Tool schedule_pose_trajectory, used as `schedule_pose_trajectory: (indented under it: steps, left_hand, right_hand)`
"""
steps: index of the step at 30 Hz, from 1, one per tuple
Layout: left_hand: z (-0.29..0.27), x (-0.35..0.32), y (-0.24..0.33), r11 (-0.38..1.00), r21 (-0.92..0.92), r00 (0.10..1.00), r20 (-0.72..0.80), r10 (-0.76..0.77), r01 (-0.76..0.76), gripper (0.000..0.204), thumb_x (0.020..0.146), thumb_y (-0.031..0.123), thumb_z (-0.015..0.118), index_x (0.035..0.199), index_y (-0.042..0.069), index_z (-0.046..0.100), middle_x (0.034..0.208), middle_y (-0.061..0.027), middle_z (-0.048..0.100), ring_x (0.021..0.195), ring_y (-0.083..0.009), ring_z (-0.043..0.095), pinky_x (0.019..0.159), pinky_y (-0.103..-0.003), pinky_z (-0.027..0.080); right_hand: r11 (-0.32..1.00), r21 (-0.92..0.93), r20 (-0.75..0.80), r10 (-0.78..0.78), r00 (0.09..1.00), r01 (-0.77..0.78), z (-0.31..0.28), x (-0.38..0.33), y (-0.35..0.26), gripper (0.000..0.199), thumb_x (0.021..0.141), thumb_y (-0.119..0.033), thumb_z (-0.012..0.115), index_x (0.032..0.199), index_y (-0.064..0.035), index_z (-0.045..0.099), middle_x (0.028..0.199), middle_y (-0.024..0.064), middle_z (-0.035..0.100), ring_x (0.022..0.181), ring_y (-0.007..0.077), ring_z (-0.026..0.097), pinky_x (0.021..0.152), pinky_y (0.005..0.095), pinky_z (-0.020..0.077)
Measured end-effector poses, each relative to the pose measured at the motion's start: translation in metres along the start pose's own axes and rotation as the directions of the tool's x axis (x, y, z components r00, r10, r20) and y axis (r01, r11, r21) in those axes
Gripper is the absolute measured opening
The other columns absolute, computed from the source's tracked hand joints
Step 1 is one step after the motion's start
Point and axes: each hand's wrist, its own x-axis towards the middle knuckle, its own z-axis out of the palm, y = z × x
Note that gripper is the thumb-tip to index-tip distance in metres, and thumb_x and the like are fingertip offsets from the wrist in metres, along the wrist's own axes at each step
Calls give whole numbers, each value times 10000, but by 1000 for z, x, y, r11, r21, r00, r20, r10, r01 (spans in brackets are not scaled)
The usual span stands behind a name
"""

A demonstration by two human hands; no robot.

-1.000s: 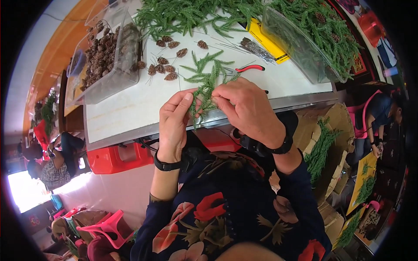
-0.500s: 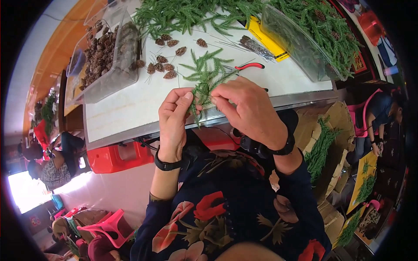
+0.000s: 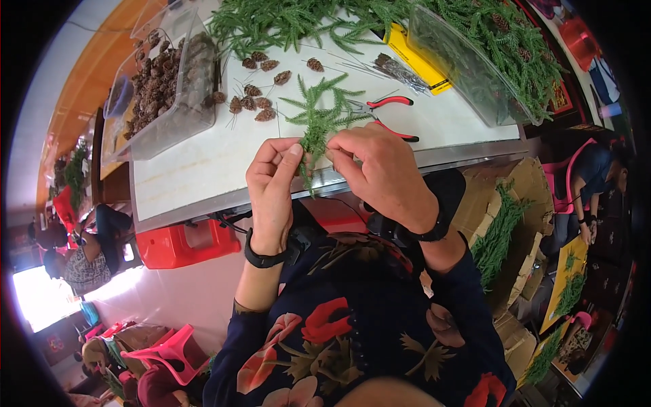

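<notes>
My left hand is closed on an artificial pine sprig, thumb and forefinger pinching its lower stem above the table's near edge. At the right side of that stem my right hand is pinched shut. Whatever lies between its fingertips is too small or hidden to make out. Just beyond the right hand lie pliers with red and black handles, their jaws partly behind the sprig. Several wired pine cones are scattered on the white tabletop to the left of the sprig.
A clear bin of pine cones stands at left. More green sprigs spread across the back, beside a clear bin at right. Thin wires lie by a yellow package. Cardboard boxes stand right of me.
My right hand has shifted slightly down and left, rotating a little, so the pliers' lower handle now shows. My left hand keeps its hold on the sprig.
</notes>
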Motion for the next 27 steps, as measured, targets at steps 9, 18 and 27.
schedule_pose_trajectory:
  steps: [9,18,27]
  left_hand:
    - [0,-1,-4,990,115,996,-21,89,-86,141,945,81,605,1038,-26,607,818,-43,647,749,-80,580,698,-216,454]
    - [3,-4,-1,998,56,1000,15,9,-10,163,945,74,583,1079,-18,601,844,-66,657,755,-127,616,712,-247,481]
    - [-5,0,4,978,-126,986,-3,-166,164,229,916,49,622,1131,-12,571,782,-37,640,733,-136,608,713,-253,479]
  right_hand:
    - [999,-39,4,1,1000,-1,-3,1,0,50,828,-81,643,832,-31,640,726,90,610,757,294,572,674,386,462]
    - [999,-34,-7,-6,1000,6,4,0,-3,49,830,-84,636,834,-35,639,723,91,605,748,292,571,665,377,459]
    - [1000,20,-3,-2,1000,3,-8,0,1,39,832,-83,632,837,-45,638,739,87,623,742,284,575,661,379,460]
